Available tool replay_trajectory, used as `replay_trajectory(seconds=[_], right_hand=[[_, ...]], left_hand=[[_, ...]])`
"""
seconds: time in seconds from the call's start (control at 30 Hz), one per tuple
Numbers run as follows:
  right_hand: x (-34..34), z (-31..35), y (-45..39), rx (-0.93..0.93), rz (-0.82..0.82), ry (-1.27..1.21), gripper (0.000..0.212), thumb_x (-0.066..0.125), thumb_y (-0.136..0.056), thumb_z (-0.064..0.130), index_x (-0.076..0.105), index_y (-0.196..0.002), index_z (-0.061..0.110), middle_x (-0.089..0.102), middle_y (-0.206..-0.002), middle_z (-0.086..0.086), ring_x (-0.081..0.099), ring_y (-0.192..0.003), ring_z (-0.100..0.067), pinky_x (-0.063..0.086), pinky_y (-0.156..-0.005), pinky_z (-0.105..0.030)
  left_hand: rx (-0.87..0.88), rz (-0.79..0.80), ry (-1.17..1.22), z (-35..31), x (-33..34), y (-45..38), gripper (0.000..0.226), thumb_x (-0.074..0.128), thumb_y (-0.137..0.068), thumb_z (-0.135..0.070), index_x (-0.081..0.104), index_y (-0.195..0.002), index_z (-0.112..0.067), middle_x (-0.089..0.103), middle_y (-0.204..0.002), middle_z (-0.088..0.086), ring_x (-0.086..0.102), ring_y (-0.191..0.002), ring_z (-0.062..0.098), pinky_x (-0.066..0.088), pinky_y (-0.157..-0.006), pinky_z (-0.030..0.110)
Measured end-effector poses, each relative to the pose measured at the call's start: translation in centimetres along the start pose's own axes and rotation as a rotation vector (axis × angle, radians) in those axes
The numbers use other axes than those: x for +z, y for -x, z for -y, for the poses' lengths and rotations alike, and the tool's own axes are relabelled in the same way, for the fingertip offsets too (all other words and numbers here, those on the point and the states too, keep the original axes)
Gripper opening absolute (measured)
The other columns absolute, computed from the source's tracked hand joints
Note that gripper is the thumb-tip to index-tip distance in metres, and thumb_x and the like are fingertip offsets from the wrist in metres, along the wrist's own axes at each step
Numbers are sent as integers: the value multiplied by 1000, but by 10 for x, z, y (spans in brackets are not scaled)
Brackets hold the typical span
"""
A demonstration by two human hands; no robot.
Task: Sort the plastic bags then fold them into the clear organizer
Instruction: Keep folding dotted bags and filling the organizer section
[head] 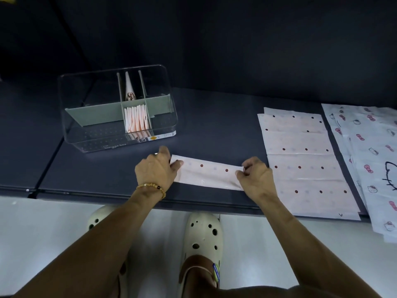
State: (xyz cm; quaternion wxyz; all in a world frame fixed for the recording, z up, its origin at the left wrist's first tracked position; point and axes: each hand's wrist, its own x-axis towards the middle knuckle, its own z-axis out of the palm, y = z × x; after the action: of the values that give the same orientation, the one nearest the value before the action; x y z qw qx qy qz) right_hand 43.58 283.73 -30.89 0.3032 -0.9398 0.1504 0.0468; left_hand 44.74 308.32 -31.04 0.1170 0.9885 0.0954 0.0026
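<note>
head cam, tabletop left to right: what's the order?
clear organizer → left hand → folded dotted bag held at both ends → right hand → stack of flat dotted bags → cartoon-print bags at the right edge.

A pink bag (209,173) with dark red dots lay on the dark table, folded into a long narrow strip running left to right just in front of the organizer. A stack of the same pink dotted bags (305,160) lay flat and unfolded to its right, reaching to the table's front edge. Beside that, at the far right, lay a pile of white bags (369,160) printed with pink bows and cat faces, overhanging the edge. The clear organizer (86,117) stood at the back left, with grey dividers. Its middle front compartment held a row of folded pink bags (137,120) standing on edge; the compartment behind held one folded white triangle (130,88), upright.
</note>
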Motion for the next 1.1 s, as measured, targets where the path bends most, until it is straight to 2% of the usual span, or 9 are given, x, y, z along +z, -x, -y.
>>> replay_trajectory(seconds=[0.1,0.17,0.23,0.37,0.47,0.57,0.8,0.97,1.1], right_hand=[[0,2,2,3,-4,5,19,66,-87,19,58,-103,14,58,-76,8,60,-81,-19,45,-78,-22],[-1,6,5,15,5,27,21,63,-88,19,57,-107,14,60,-81,4,63,-88,-23,46,-80,-24],[-1,11,10,-19,-37,157,24,62,-88,19,56,-111,13,63,-93,-2,62,-93,-28,49,-81,-32],[17,32,25,-455,-207,550,31,74,-75,15,67,-105,8,63,-109,-11,60,-95,-33,49,-79,-41],[55,51,39,-731,60,473,49,57,-91,17,49,-137,2,43,-147,-17,41,-135,-33,31,-113,-44],[72,50,42,-675,166,454,56,30,-103,29,17,-152,6,10,-161,-9,6,-149,-23,-2,-120,-38],[34,-7,32,-576,161,544,59,15,-103,38,0,-153,13,-5,-162,-2,-7,-148,-16,-5,-119,-33],[4,-28,32,-489,123,600,56,24,-103,32,14,-153,8,6,-162,-7,4,-149,-21,0,-118,-36],[6,0,42,-599,27,620,40,54,-92,24,55,-129,8,52,-134,-17,51,-121,-36,43,-97,-46]], left_hand=[[313,-64,13,2,1,5,27,61,-89,-27,59,-114,-15,60,-114,8,54,-106,29,47,-84,39],[581,67,33,9,6,9,37,49,-96,-15,53,-133,-14,48,-142,5,38,-134,25,31,-111,33],[690,147,3,17,11,11,45,36,-101,-19,34,-146,-15,27,-155,-3,17,-145,15,9,-118,24],[697,152,-56,21,14,11,49,29,-103,-27,22,-149,-15,17,-158,-1,11,-146,15,-4,-117,24],[708,103,11,18,12,14,45,51,-96,-15,43,-139,-6,41,-147,9,35,-138,26,17,-116,39],[712,108,23,21,14,10,46,53,-95,-17,44,-139,-7,42,-146,8,36,-137,24,16,-116,39],[696,140,-43,30,23,5,49,33,-101,-33,26,-148,-21,20,-156,-7,14,-145,10,0,-117,24],[660,105,-47,24,17,11,46,42,-99,-31,40,-143,-19,34,-151,-4,29,-141,14,15,-116,31],[575,-9,-46,18,7,30,40,47,-91,-33,66,-119,-12,62,-128,4,57,-119,23,44,-98,42]])
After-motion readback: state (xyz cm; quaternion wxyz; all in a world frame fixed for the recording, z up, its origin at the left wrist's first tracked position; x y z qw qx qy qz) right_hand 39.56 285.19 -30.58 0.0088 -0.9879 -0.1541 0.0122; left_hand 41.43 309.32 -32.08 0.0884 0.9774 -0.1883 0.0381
